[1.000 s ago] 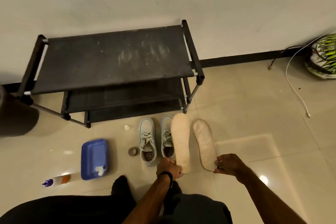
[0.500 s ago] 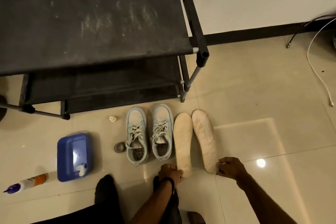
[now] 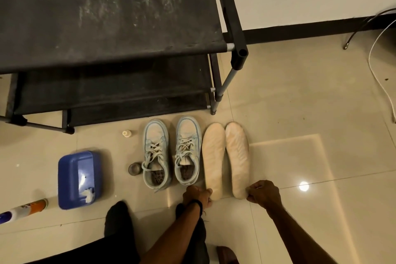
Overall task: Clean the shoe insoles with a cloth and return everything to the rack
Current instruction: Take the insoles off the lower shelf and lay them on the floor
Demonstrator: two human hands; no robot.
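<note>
Two pale insoles lie flat and side by side on the tiled floor, toes toward the rack. My left hand (image 3: pixel 198 196) pinches the heel of the left insole (image 3: pixel 213 161). My right hand (image 3: pixel 264 194) pinches the heel of the right insole (image 3: pixel 237 158). Just left of them stands a pair of light blue sneakers, the left shoe (image 3: pixel 155 154) and the right shoe (image 3: pixel 188 150), both without insoles. The black shoe rack (image 3: pixel 107 17) fills the upper left, its shelves bare. No cloth can be made out apart from a white scrap in the tub.
A blue plastic tub (image 3: pixel 78 179) with a white scrap inside sits at the left, a spray bottle (image 3: pixel 23 210) lying beside it. A small round tin (image 3: pixel 134 168) and a tiny white bottle (image 3: pixel 126 133) stand near the shoes. A white cable (image 3: pixel 377 70) runs at far right.
The view has dropped closer to the floor. The left insole, raised at an angle a second ago, now lies flat beside the right one. Both hands stay at the heels.
</note>
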